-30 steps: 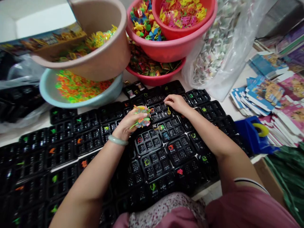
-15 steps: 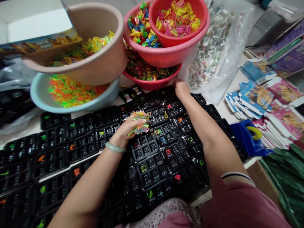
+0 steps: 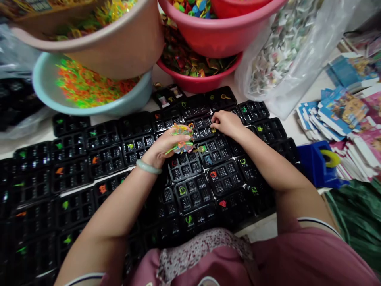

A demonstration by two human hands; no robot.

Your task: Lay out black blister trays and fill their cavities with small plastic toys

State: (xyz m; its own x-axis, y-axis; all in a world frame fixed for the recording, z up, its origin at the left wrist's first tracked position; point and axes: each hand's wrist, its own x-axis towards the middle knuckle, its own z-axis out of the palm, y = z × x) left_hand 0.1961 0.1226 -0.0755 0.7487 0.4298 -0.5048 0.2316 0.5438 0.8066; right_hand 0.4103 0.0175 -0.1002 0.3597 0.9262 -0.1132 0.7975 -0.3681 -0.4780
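My left hand [image 3: 165, 145] is closed around a bunch of small translucent plastic trinkets [image 3: 183, 139], in green, yellow, pink and orange. A pale green bangle circles that wrist. To the right, the fingertips of my right hand [image 3: 228, 124] are pinched together low over a black compartment tray [image 3: 200, 128], at a small yellow plastic trinket [image 3: 213, 130]. The fingers partly cover this piece. Under and around both hands spread many black trays, several with one bright piece in a compartment. A yellow racket-shaped trinket [image 3: 225, 96] lies in a tray at the back.
A beige tub [image 3: 119, 51] rests on a light blue basin [image 3: 44, 91] of orange and green pieces. Red and pink basins [image 3: 220, 35] stand stacked behind the trays. A clear bag [image 3: 274, 59], printed cards [image 3: 342, 107] and a blue tape dispenser [image 3: 312, 163] are at right.
My right hand has come back from the rear tray toward me, to the yellow trinket. A racket-shaped piece now shows in that rear tray. My left hand still holds its bunch. The view has tilted down.
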